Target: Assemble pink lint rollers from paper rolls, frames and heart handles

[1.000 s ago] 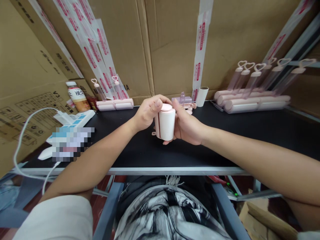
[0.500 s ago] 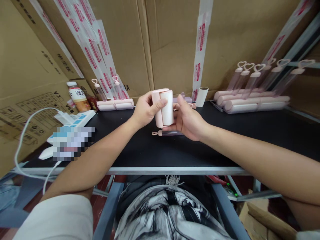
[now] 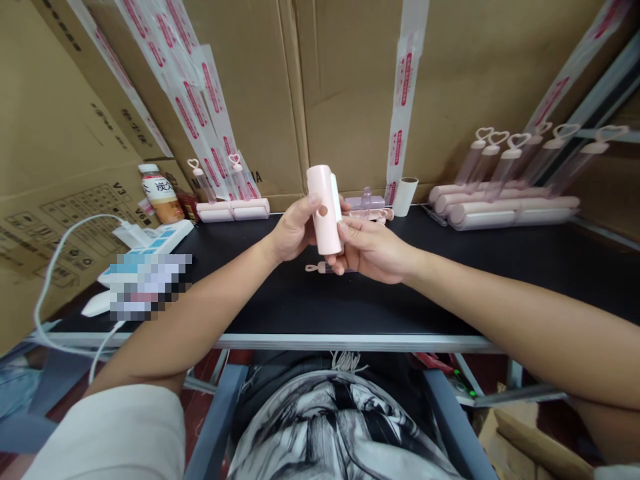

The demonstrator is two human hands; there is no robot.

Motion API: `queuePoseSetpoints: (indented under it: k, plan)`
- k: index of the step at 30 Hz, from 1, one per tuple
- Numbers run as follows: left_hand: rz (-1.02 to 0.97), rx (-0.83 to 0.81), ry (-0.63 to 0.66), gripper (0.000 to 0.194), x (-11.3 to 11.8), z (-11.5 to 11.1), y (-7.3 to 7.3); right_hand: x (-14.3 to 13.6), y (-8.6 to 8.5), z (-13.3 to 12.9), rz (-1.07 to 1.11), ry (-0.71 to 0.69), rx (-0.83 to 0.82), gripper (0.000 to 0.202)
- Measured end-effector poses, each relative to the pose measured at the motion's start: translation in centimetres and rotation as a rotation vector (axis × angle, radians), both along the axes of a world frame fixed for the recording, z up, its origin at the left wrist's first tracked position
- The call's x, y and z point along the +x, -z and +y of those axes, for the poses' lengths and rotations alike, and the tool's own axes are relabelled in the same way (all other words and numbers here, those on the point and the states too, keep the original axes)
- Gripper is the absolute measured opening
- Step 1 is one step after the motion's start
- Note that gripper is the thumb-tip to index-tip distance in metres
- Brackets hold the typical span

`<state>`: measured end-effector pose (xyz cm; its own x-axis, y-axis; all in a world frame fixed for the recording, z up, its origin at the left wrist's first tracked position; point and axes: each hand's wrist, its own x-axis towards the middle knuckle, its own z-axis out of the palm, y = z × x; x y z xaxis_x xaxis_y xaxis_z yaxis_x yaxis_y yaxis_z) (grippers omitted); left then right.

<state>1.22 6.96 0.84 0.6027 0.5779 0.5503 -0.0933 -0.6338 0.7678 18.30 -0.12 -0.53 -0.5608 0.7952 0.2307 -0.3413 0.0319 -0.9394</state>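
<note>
Both hands hold a pink lint roller case [image 3: 323,227] with a white roll [image 3: 336,200] showing along its right side. It stands nearly upright above the black table, and a round hole shows in its pink face. My left hand [image 3: 296,230] grips it from the left, thumb on the pink front. My right hand [image 3: 375,247] is closed on its lower right side, fingers partly behind it. Just below lies a clear handle with a pink loop [image 3: 316,268], partly covered by my right hand. Behind my right hand are pink and translucent purple plastic parts [image 3: 367,203].
A white paper roll [image 3: 405,197] stands at the cardboard wall. Assembled lint rollers with heart-topped handles lie at right [image 3: 510,207] and back left [image 3: 233,209]. On the left are a bottle [image 3: 160,193], a power strip [image 3: 150,250] and a blurred-out item [image 3: 145,287].
The case has turned so its pink face with the hole now faces me, and the white roll shows only as a strip. My right fingers have closed onto its lower right side.
</note>
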Motion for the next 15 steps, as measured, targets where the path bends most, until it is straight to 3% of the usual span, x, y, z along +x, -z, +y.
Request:
queuePoseSetpoints:
  k: [3, 7, 10, 15]
  plan:
    - [-0.146, -0.343, 0.067, 0.066, 0.2, -0.9, -0.3, 0.1, 0.5, 0.5, -0.195, 0.183, 0.074, 0.044]
    - [-0.303, -0.359, -0.075, 0.060, 0.0, -0.9, -1.4, 1.3, 0.2, 1.5, -0.749, 0.486, 0.582, 0.027]
    - [-0.342, -0.366, -0.157, 0.060, -0.4, -0.2, -1.9, 2.1, -0.4, 1.6, -1.083, 0.438, 0.704, 0.027]
    - [-0.311, -0.443, -0.212, 0.062, -1.0, 0.8, -1.7, 2.0, -0.9, 0.6, -1.308, 0.237, 0.687, 0.041]
